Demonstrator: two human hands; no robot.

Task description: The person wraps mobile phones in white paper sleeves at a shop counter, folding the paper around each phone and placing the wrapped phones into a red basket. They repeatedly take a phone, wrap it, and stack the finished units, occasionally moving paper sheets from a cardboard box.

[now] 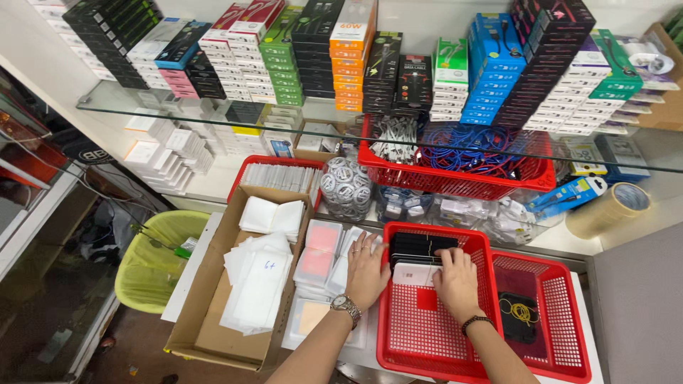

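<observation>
Head view: both hands sort flat phone cases in red plastic mesh basket (405, 334). Left hand (366, 274) rests flat, fingers spread, holding nothing, at the basket's rim. Right hand (455, 281) curls on white case (413, 274) beside the black stack (420, 249). Judged step: arranging; next calls for seating the case square.

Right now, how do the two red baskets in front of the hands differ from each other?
The left red basket holds a row of black and white flat packs at its far end, and both the left hand and right hand rest there. The right red basket holds only a dark item with a yellow coiled cable, and no hand touches it. Both are red plastic mesh, side by side.
</observation>
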